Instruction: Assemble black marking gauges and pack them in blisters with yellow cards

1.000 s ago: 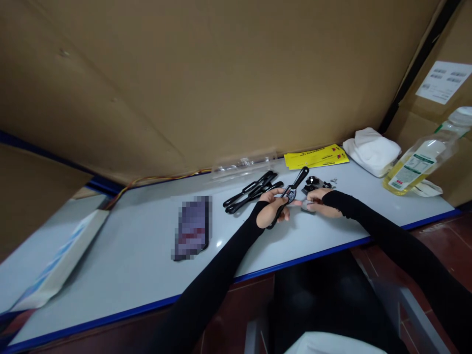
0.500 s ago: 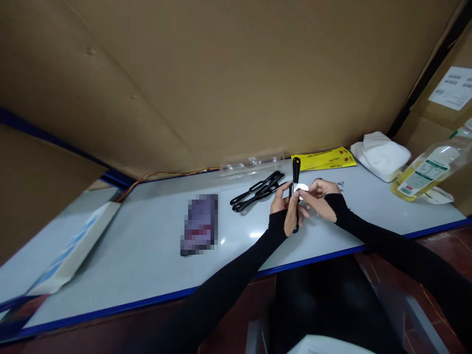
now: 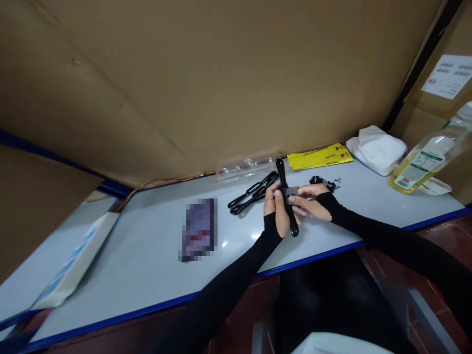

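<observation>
My left hand [image 3: 277, 210] is closed around a long black handle-like bar [image 3: 293, 227] with rounded ends. The bar slants, its upper end pointing away from me. Across its middle lies a small grey metal plate [image 3: 292, 191], which my right hand [image 3: 313, 202] pinches from the right. Parts of the bar and plate are hidden behind my fingers. Several similar black slotted bars [image 3: 252, 194] lie in a pile just left of my left hand. Beyond my right hand are small black parts [image 3: 317, 181] and some small shiny pieces [image 3: 337, 182], too small to name.
Along the back lie a clear plastic tray [image 3: 245, 169] and yellow packets [image 3: 319, 156]. A white cloth bundle [image 3: 378, 150] and a bottle of yellow liquid [image 3: 416, 167] stand at right. A blurred-out purple item [image 3: 199, 230] lies left. Cardboard [image 3: 221, 83] walls the bench.
The bar has tilted, its top end swinging left. The plate, bright before, now looks grey. The small black parts beyond my right hand show more. The view has shifted slightly.
</observation>
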